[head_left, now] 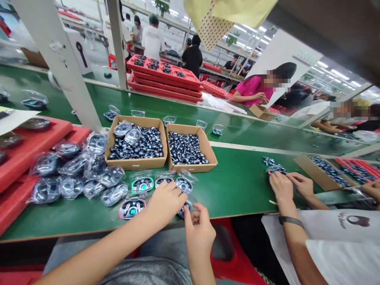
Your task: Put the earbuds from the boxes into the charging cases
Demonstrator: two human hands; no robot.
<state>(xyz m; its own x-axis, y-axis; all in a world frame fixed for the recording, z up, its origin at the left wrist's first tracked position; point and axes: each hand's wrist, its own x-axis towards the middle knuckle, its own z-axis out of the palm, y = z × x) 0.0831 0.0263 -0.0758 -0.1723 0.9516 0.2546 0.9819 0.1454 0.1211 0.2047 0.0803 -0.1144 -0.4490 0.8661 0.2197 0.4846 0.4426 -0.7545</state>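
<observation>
My left hand (168,200) reaches across a row of open earbud charging cases, its fingers bent down over one earbud case (181,211) that is mostly hidden. At that case's right edge is the thumb of my right hand (200,227), whose other fingers are curled; anything inside them is hidden. Beside my left wrist lies an open case with earbuds and a lit display (132,208). Behind it sits a green-lit case (142,185). Another open case (184,185) is just beyond my fingers, and one more (164,181) is partly covered by my left hand.
Two cardboard boxes (136,162) (192,168) of loose earbuds stand behind the cases. Bagged cases (73,186) are piled at left beside red trays (35,158). A co-worker's hands (282,186) work at right near another box (308,170). A green belt (252,132) runs behind.
</observation>
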